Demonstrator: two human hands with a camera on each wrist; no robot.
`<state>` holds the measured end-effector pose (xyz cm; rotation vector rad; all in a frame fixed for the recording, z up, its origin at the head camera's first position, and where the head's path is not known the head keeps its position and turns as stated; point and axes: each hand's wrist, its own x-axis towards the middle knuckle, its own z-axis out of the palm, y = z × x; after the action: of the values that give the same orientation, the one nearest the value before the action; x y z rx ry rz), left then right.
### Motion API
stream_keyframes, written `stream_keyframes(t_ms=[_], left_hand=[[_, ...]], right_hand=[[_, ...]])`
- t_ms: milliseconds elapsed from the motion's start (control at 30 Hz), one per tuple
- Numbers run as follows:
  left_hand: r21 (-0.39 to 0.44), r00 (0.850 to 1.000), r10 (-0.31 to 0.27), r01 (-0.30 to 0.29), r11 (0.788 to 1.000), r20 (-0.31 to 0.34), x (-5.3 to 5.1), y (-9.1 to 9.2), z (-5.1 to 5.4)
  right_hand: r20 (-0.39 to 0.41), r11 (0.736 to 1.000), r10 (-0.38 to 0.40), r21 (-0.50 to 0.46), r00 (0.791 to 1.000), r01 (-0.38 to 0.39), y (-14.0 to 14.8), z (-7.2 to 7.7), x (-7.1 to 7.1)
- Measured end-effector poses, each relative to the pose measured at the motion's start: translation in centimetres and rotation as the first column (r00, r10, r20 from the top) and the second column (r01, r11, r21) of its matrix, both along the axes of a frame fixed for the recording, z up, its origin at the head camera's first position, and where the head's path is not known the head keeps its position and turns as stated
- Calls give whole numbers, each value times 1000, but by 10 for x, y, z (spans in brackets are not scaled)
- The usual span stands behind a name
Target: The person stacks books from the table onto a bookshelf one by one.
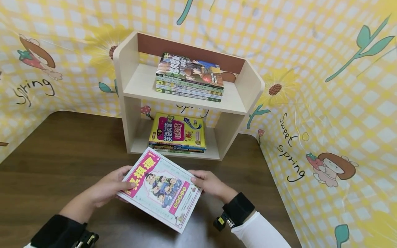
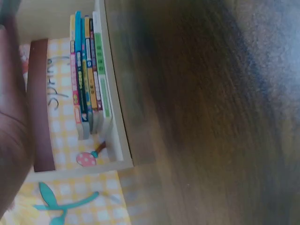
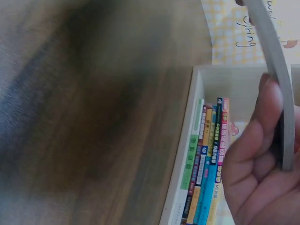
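Note:
A book (image 1: 164, 189) with a pale blue and pink cover, cartoon figures in its middle, is held tilted above the table in front of the shelf. My left hand (image 1: 108, 187) grips its left edge, thumb on the cover. At the upper right edge my right hand (image 1: 211, 184) pinches it, thumb on top. In the right wrist view the book (image 3: 276, 70) shows edge-on between the right hand's (image 3: 253, 159) thumb and fingers. Only part of the left hand (image 2: 14, 122) appears in the left wrist view, and its fingertips are out of sight there.
Behind the book stands a two-tier wooden shelf (image 1: 127, 72). Its upper tier bears a stack of books (image 1: 189, 74); a second stack, topped by a yellow book (image 1: 178, 131), lies on the lower tier. A brown wood table (image 1: 77, 144) meets yellow checked cloth walls (image 1: 325, 86).

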<state>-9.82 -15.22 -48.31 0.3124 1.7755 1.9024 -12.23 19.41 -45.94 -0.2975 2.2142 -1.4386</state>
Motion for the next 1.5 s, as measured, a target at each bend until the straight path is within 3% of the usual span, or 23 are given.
stream_keyframes(t_ms=[67,133,233,300,467,567,733,900,1033,1133,1333,1500], left_hand=[[-39,999,21,-22,999,-26,0,6,4],[-48,997,61,-64,997,-56,1,12,6],[-41,988,119,-123,992,-101,3,22,10],[-42,980,158,-164,986,-122,4,28,13],[-53,962,232,-241,969,-146,10,40,19],[-43,953,261,-270,962,-152,12,44,21],[-14,935,322,-328,945,-150,14,48,20],[32,910,400,-399,916,-109,13,53,18],[58,895,440,-436,898,-76,11,55,18],[68,888,455,-450,890,-73,11,57,18],[110,889,455,-447,888,-59,17,58,16],[143,907,416,-403,904,-72,22,64,17]], right_hand=[[0,996,-86,-29,996,86,1,2,-4],[-5,974,-209,-86,978,208,0,3,-6],[-7,916,-374,-159,928,368,-3,5,-8],[-1,881,-444,-184,896,436,-6,7,-7],[44,824,-526,-220,849,522,-9,13,-1],[56,804,-543,-254,838,537,-11,16,3],[43,785,-529,-355,848,508,-17,18,12],[-9,806,-472,-408,881,428,-24,14,25],[-76,835,-391,-448,917,319,-30,10,35],[-130,841,-330,-491,935,229,-30,8,38],[-181,822,-226,-563,957,88,-25,1,44],[-257,833,-182,-554,949,10,-14,0,47]])
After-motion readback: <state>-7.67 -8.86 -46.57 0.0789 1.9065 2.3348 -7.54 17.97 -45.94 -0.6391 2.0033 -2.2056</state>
